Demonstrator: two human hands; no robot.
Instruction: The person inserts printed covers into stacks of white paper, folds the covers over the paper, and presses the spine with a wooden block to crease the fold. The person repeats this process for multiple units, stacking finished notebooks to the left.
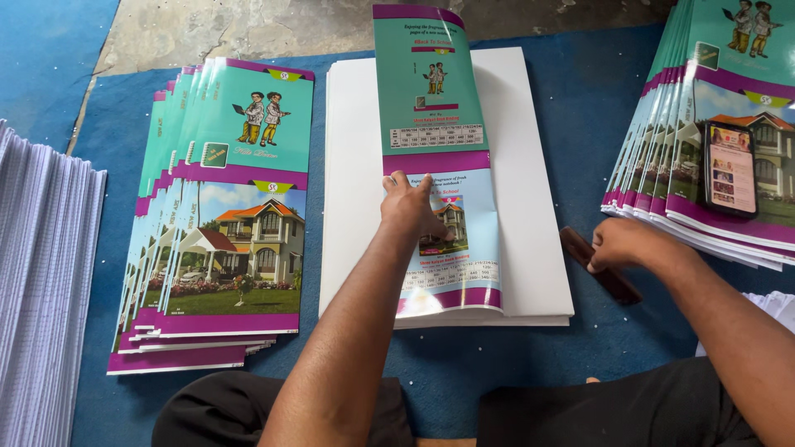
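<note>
Blue floor mat (530,364) underneath: left hand (410,207) presses flat, fingers spread, on a folded notebook cover (439,149); right hand (625,244) is closed around a dark wooden block (609,281).

A phone (730,169) lies on the right-hand stack of printed covers (704,132), its lit upright screen showing small reddish pictures on a pale ground. The covers here and in the fanned left stack (224,215) are teal and purple with a house picture. A folded cover sheet (435,108) of the same colours lies centrally on white paper (530,182).
</note>
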